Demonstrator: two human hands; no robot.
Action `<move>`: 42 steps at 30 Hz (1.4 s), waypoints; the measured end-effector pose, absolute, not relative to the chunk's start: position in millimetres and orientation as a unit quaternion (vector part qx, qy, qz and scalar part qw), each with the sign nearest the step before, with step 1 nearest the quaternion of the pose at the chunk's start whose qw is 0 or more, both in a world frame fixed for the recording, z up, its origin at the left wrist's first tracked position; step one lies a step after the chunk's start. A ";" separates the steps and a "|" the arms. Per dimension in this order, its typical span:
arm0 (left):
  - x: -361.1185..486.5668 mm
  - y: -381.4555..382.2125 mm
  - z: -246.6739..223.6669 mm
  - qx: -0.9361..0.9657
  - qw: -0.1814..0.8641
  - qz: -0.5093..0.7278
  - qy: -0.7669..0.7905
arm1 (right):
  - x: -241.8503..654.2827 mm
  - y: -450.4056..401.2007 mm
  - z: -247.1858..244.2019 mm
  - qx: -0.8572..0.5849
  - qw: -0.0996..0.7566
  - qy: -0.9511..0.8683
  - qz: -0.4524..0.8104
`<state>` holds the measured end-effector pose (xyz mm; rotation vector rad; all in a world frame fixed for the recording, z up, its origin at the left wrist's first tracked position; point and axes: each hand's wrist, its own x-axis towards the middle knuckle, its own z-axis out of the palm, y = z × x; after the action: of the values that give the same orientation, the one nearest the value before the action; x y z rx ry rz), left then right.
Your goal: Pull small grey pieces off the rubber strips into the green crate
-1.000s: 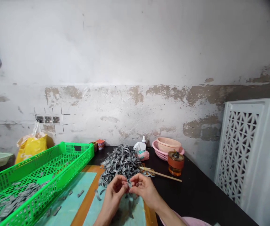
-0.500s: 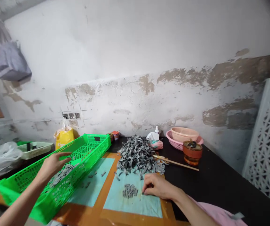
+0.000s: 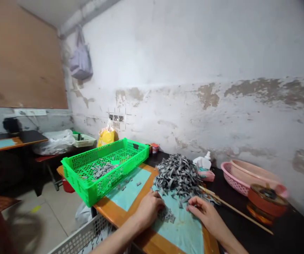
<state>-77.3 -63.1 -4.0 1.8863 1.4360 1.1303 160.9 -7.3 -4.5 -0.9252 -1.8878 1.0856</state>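
My left hand [image 3: 148, 210] curls over a small pile of cut grey pieces [image 3: 167, 215] on the pale blue mat [image 3: 179, 233], well apart from my right hand [image 3: 202, 211], whose loose fingers sit beside a springy heap of grey strips [image 3: 177, 174]. The heap stays within easy reach; more cut pieces lie in the green plastic crate [image 3: 88, 190] on the bench [image 3: 117, 216].
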 end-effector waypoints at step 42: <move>-13.1 -22.6 8.3 0.452 0.619 0.547 0.336 | 152.3 -11.8 8.7 -0.309 0.451 -0.532 0.647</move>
<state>-13.1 -22.6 8.3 1.0388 0.7721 1.2592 152.3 -11.8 8.7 -0.7626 -1.3148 1.5981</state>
